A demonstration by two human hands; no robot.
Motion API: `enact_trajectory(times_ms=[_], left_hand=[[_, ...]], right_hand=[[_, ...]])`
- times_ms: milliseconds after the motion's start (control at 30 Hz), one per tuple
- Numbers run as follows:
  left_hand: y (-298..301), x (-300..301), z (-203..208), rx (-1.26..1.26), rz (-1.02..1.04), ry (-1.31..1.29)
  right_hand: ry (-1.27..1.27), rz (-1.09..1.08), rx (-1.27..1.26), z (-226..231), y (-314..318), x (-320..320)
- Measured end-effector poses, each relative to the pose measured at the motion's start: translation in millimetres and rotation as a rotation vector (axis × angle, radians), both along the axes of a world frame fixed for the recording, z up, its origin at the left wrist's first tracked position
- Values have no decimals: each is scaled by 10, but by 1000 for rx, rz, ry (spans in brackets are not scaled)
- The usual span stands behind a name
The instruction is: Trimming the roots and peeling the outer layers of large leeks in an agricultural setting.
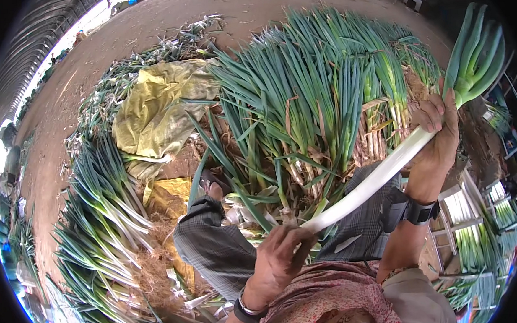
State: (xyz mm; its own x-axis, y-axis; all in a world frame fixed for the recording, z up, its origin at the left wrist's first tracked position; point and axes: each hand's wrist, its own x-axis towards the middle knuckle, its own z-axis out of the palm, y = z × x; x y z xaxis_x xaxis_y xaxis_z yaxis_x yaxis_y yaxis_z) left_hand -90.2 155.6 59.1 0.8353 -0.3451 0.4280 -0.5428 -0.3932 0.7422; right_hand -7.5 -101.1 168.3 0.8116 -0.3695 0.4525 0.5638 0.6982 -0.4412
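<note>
A long green onion (375,181) with a clean white stalk slants across my lap. My right hand (442,123) is wrapped round its upper part, just below where the green leaves fan out at the far right. Down at the lower end, my left hand (283,252) is closed round the root end, whose tip is hidden by the fingers. Directly ahead of my knees stands a big heap of unpeeled green onions (308,99), leaves upward, with dry brown skins at the base. Loose leaves and peelings lie between my legs.
On the left, a row of cleaned green onions (105,212) lies with roots toward me. A yellow sheet (157,108) is crumpled behind it, near scattered leaf waste (145,59). At right, white-stalked bundles (469,225) rest in a metal frame (449,235). Bare soil (61,126) stretches beyond.
</note>
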Motion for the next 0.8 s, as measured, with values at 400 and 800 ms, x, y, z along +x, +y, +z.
enact_trajectory(times_ms=[400,800], left_hand=[[-117,93,130,-80,-26,12],[-224,45,174,-71,-182,-79]], right_hand=[[-71,66,59,141,-195,-385],[-139,91,38,219,-382,-634]])
